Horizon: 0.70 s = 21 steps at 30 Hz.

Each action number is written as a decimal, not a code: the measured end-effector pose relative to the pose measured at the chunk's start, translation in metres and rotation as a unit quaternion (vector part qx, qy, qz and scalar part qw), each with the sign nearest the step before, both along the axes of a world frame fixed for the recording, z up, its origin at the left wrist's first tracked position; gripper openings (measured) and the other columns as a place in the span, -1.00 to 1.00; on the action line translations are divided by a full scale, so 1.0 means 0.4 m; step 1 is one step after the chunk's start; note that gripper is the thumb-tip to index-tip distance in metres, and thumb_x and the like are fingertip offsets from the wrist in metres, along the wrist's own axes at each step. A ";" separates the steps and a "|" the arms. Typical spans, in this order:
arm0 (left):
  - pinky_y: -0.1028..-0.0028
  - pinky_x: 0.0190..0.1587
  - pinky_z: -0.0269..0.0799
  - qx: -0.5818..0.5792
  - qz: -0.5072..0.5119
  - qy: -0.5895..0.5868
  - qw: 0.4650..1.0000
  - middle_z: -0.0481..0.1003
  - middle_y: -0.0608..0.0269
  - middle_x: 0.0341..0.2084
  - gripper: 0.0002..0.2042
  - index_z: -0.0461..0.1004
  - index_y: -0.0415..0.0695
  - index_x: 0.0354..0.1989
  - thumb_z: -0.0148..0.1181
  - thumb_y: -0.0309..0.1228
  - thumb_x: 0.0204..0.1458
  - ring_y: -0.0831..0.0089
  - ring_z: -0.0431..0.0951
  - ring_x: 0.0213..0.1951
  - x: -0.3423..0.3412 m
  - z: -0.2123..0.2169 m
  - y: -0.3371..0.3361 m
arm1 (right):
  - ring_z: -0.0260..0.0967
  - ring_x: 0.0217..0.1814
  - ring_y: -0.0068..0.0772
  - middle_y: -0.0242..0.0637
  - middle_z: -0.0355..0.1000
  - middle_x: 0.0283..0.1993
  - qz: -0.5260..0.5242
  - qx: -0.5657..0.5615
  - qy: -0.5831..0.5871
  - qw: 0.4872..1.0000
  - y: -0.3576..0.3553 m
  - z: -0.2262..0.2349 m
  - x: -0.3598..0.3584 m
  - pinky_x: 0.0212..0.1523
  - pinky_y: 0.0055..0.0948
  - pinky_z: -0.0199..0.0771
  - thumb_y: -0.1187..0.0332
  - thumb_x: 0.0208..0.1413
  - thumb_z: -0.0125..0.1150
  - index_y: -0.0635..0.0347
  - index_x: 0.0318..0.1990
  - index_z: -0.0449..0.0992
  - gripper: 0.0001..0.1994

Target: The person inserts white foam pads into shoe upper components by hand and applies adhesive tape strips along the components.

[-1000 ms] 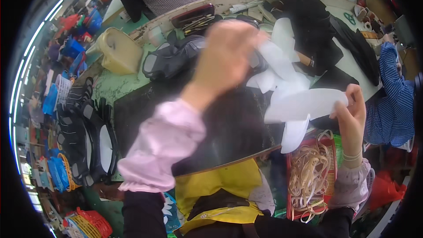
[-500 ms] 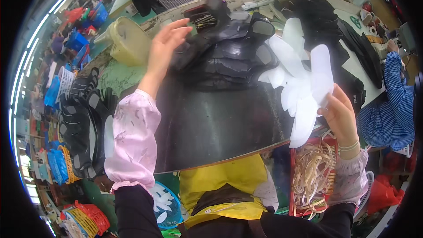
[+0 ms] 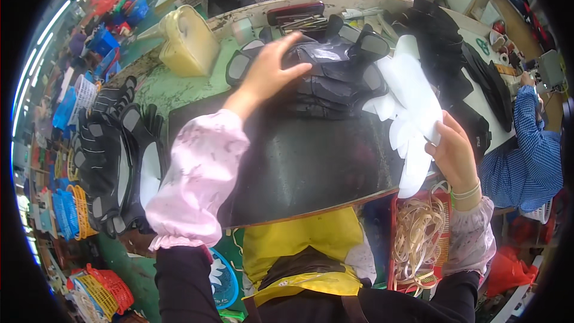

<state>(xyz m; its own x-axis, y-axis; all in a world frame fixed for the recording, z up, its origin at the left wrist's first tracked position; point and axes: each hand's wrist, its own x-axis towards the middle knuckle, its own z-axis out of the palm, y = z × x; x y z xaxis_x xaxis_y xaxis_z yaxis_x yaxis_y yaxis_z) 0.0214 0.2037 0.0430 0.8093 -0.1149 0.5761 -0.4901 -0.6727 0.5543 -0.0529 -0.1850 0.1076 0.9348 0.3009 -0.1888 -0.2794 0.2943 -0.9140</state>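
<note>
While I watched from the head view, my left hand (image 3: pixel 272 72) lay spread, fingers apart, on the pile of dark cut pieces (image 3: pixel 335 78) at the far side of the black work board (image 3: pixel 311 167). My right hand (image 3: pixel 457 152) was closed on a fan of white cut pieces (image 3: pixel 412 113), pinching them near the board's right edge. A box of pale rubber bands (image 3: pixel 418 239) sat just below that hand.
</note>
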 end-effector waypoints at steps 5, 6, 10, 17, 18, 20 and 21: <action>0.45 0.10 0.41 -0.108 0.042 0.100 0.988 0.66 0.16 -0.17 -0.69 0.55 -0.19 0.06 0.16 -0.31 0.22 0.35 0.63 -0.06 -0.006 0.022 -0.018 | 0.40 -0.30 -0.63 -0.41 0.46 -0.21 0.055 0.005 -0.003 0.998 0.029 0.007 -0.017 -0.39 -0.57 0.36 0.49 0.26 0.09 0.17 -0.07 0.41 -0.87; 0.49 0.06 0.43 -0.200 0.037 0.108 0.973 0.68 0.22 -0.25 -0.74 0.56 -0.19 0.03 0.12 -0.36 0.25 0.44 0.65 -0.12 0.005 0.027 0.020 | 0.40 -0.30 -0.63 -0.41 0.46 -0.21 0.059 0.005 -0.005 0.998 0.025 0.014 -0.018 -0.39 -0.57 0.36 0.49 0.26 0.09 0.17 -0.07 0.41 -0.87; 0.33 0.28 0.29 -0.095 0.011 0.043 0.994 0.52 0.09 0.11 -0.55 0.46 -0.16 0.18 0.27 -0.22 0.17 0.30 0.45 0.21 -0.025 0.048 0.016 | 0.42 -0.30 -0.60 -0.39 0.47 -0.20 0.005 -0.007 0.012 1.000 0.005 0.008 -0.013 -0.40 -0.60 0.35 0.47 0.26 0.08 0.18 -0.05 0.40 -0.85; 0.43 0.07 0.45 -0.126 0.012 0.122 0.984 0.64 0.10 -0.12 -0.63 0.48 -0.20 0.16 0.18 -0.33 0.22 0.18 0.63 -0.05 0.010 0.020 -0.027 | 0.41 -0.41 -0.62 -0.37 0.46 -0.26 0.049 0.002 -0.005 0.999 0.031 0.005 -0.020 -0.48 -0.62 0.34 0.47 0.25 0.08 0.20 -0.07 0.40 -0.86; 0.46 0.04 0.46 -0.221 -0.003 0.132 0.966 0.66 0.12 -0.17 -0.66 0.49 -0.20 0.14 0.16 -0.37 0.23 0.21 0.66 -0.11 0.016 0.022 -0.004 | 0.41 -0.41 -0.62 -0.37 0.46 -0.26 0.049 0.003 -0.005 0.999 0.027 0.007 -0.020 -0.48 -0.62 0.34 0.47 0.25 0.08 0.20 -0.07 0.40 -0.86; 0.39 0.12 0.42 -0.233 -0.049 0.136 0.962 0.63 0.12 -0.09 -0.61 0.52 -0.21 0.11 0.26 -0.27 0.17 0.22 0.60 0.00 -0.003 -0.005 0.006 | 0.42 -0.39 -0.63 -0.37 0.47 -0.25 0.025 0.001 -0.001 1.000 0.017 0.013 -0.019 -0.47 -0.64 0.35 0.47 0.25 0.08 0.19 -0.07 0.40 -0.86; 0.36 0.17 0.37 -0.101 -0.014 0.050 0.994 0.61 0.11 -0.04 -0.57 0.53 -0.18 0.10 0.31 -0.22 0.11 0.23 0.55 0.07 -0.018 -0.011 -0.023 | 0.43 -0.37 -0.64 -0.38 0.48 -0.23 0.006 0.000 0.006 1.000 0.009 0.005 -0.015 -0.47 -0.65 0.34 0.46 0.26 0.07 0.19 -0.06 0.40 -0.86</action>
<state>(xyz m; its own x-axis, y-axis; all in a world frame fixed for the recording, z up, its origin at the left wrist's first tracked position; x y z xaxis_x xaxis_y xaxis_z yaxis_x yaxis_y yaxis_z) 0.0144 0.1945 0.0385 0.8618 -0.0291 0.5064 -0.4429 -0.5297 0.7233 -0.0588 -0.1813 0.1098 0.9291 0.3116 -0.1993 -0.2929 0.2908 -0.9109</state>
